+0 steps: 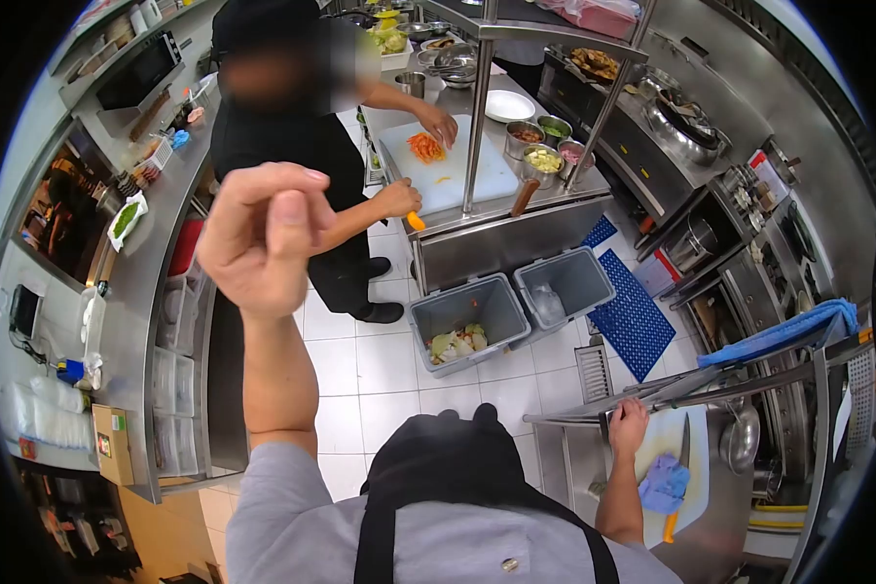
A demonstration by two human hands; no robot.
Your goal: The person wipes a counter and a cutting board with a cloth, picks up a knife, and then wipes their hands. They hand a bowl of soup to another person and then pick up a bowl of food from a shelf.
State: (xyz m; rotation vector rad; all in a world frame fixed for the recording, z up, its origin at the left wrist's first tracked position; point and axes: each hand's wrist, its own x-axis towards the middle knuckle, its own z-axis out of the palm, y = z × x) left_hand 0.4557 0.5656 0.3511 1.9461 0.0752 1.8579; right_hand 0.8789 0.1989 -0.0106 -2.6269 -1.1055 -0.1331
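Note:
My left hand (268,234) is raised high in front of me on the left, fingers curled in and thumb bent beside them, with nothing visible in it. At the lower right my right hand (630,423) lies at the corner of a white cutting board (693,433), its fingers bent round something dark that is mostly hidden. On this board are a knife with an orange handle (671,528), a crumpled blue-purple cloth or glove (664,484) and, further up, a second knife blade (686,443).
A co-worker in black stands ahead, one hand (438,127) by chopped orange food (425,148) on a white board (492,180), the other (399,199) at an orange handle. Grey bins (501,341) stand below. Steel shelving (180,292) runs along the left.

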